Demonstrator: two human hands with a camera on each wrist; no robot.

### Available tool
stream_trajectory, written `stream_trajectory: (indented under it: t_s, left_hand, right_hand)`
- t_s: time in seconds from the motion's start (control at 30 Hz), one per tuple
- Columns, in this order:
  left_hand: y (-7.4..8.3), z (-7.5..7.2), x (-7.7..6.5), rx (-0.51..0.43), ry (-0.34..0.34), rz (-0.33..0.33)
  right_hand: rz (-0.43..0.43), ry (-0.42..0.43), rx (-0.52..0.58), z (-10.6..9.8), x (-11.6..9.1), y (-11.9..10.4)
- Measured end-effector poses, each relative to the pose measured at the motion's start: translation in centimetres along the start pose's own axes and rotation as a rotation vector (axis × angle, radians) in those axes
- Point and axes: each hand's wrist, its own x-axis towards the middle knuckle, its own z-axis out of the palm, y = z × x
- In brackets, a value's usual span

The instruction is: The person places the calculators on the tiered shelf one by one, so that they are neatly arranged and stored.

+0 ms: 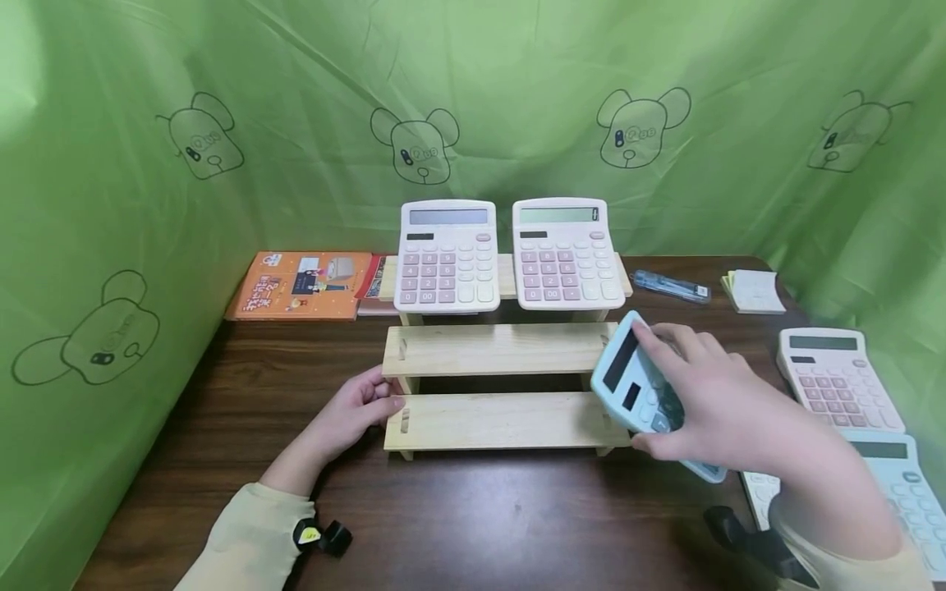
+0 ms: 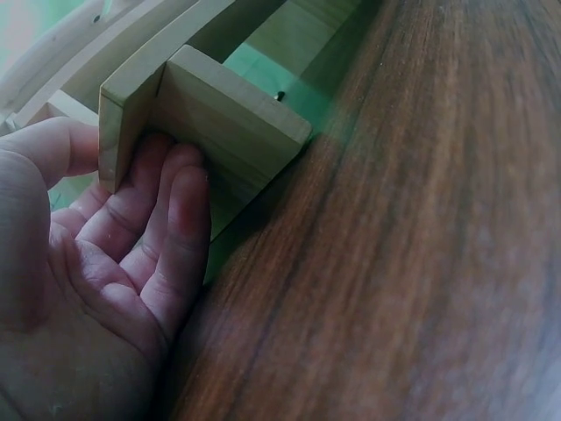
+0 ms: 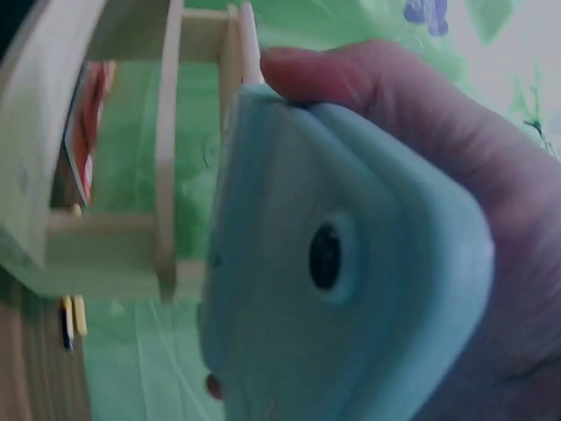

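A three-tier wooden rack [image 1: 502, 420] stands mid-table, its top tier bearing two white calculators with pink keys, one at the left [image 1: 447, 258] and one at the right [image 1: 565, 256]. My left hand [image 1: 365, 404] grips the left end of the lowest board; in the left wrist view the thumb is on its upper side and the fingers curl beneath. At the rack's right end, my right hand [image 1: 713, 390] holds a light blue calculator [image 1: 617, 373], tilted, thumb and fingers on opposite edges. The right wrist view shows this calculator's back [image 3: 289, 237], with a round dark spot.
To the right lie a white-and-pink calculator [image 1: 841, 377], a light blue one [image 1: 897, 484] and another partly hidden by my right wrist. Behind are an orange book [image 1: 303, 286], a slim blue translucent object [image 1: 671, 287] and a paper pad [image 1: 755, 292]. Green cloth [image 1: 517, 82] encloses the table.
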Motion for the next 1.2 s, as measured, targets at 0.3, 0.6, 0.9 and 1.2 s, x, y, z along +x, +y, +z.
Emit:
stream_trajectory:
  t_s: [0.3,0.6,0.9,1.2]
  left_hand:
    - [-0.1,0.1,0.1,-0.030,-0.008,0.025]
    - [0.0,0.0,0.1,-0.040,-0.011,0.019]
    - [0.2,0.0,0.0,-0.021,-0.004,0.008]
    - [0.2,0.1,0.0,-0.042,-0.004,0.009]
  right_hand:
    - [-0.077,0.094,0.003,2.0,1.3,-2.2]
    - [-0.123,0.227,-0.021,3.7,2.8,-3.7]
    - [-0.100,0.323,0.046,5.1,3.8,-4.4]
    - [-0.150,0.306,0.080,5.0,3.7,-4.3]
